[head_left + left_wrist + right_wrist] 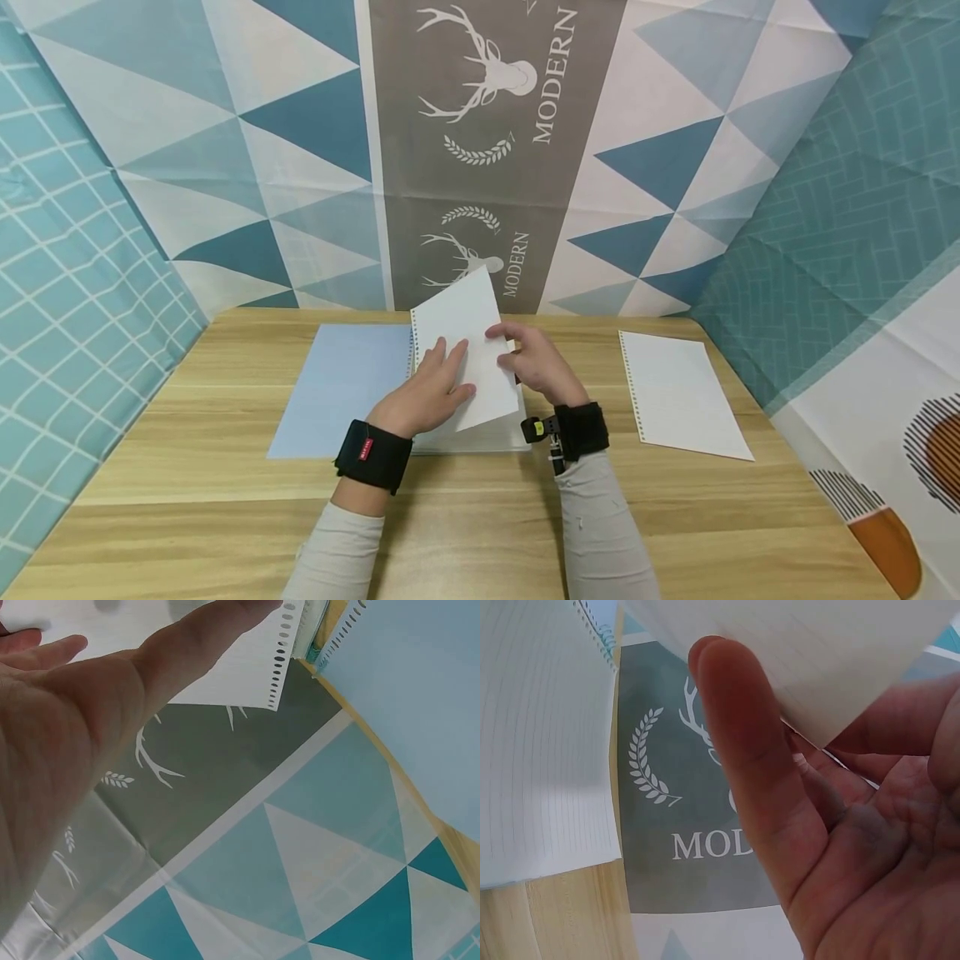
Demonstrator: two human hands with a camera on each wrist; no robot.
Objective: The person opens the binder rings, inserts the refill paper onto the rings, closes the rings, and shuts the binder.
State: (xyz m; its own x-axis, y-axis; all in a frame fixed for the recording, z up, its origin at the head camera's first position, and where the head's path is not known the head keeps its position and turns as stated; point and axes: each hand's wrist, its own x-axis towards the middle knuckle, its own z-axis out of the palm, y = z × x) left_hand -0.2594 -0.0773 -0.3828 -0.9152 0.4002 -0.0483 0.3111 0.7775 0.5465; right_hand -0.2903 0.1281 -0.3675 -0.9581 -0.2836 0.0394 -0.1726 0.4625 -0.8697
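Loose-leaf sheet (468,350), white with a punched edge, stands lifted and tilted above the open notebook (480,433) at the middle of the wooden table (225,500). The left hand (431,387) lies flat on the sheet's face with its fingers straight and spread, pressing rather than gripping. The right hand (536,362) meets the sheet's right edge at about 3 o'clock; its thumb lies over the front and its fingers sit behind, pinching the paper lightly. The left wrist view shows what the head view cannot: the row of punched holes along the sheet's edge (281,652), with the thumb (195,645) stretched toward them and the light blue cover (412,705) at 2 o'clock. The right wrist view shows the ruled lines on the notebook page (540,742) at 9 o'clock, and the sheet's corner (817,660) resting against the open palm (855,847). A second white punched sheet (682,396) lies flat on the table, well apart at 3 o'clock. The backdrop (480,150) behind the table carries a deer-head emblem, a laurel sprig and the word "MODERN", printed twice.
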